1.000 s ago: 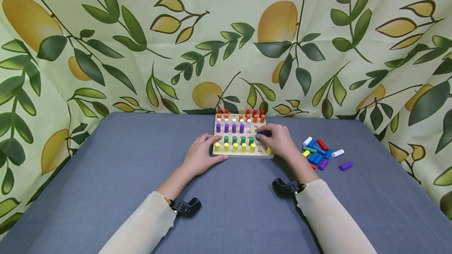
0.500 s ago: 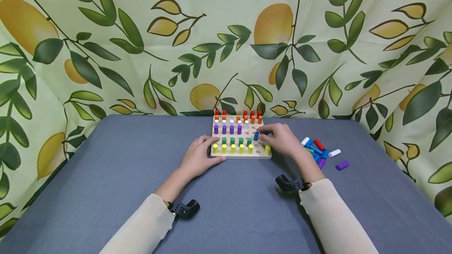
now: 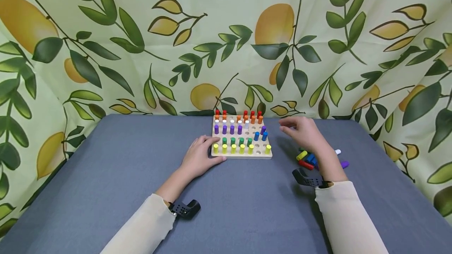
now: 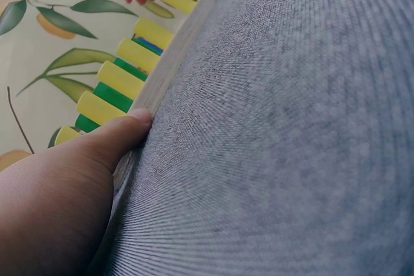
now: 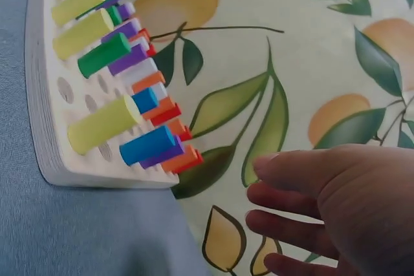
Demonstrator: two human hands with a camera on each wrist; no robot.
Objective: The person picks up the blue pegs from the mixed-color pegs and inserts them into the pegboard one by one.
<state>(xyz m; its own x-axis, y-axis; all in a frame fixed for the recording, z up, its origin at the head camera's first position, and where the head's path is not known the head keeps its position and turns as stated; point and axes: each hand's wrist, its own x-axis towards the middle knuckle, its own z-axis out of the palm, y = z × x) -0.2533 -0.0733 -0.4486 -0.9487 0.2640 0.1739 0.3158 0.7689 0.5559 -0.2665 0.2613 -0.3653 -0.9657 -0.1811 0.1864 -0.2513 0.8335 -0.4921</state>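
Observation:
A wooden pegboard (image 3: pixel 243 156) holds rows of upright pegs in red, orange, white, purple, green and yellow. Toward its right side stand two blue pegs (image 3: pixel 256 136), with one purple peg (image 3: pixel 263 129) behind. My left hand (image 3: pixel 201 155) grips the board's left front corner, its thumb along the front edge in the left wrist view. My right hand (image 3: pixel 303 131) hovers just right of the board, fingers loosely bent and holding nothing. In the right wrist view a blue peg (image 5: pixel 147 145) and a yellow peg (image 5: pixel 103 125) stand near the board's right end.
Loose pegs, including a yellow one (image 3: pixel 301 155) and a red one (image 3: pixel 306 164), lie on the blue-grey cloth (image 3: pixel 233 207) right of the board, partly hidden by my right forearm. Patterned fabric (image 3: pixel 141 50) rises behind the table.
My right hand has let go of a blue peg, which stands in the board, and moved right, away from the board. My left hand has kept its place at the corner.

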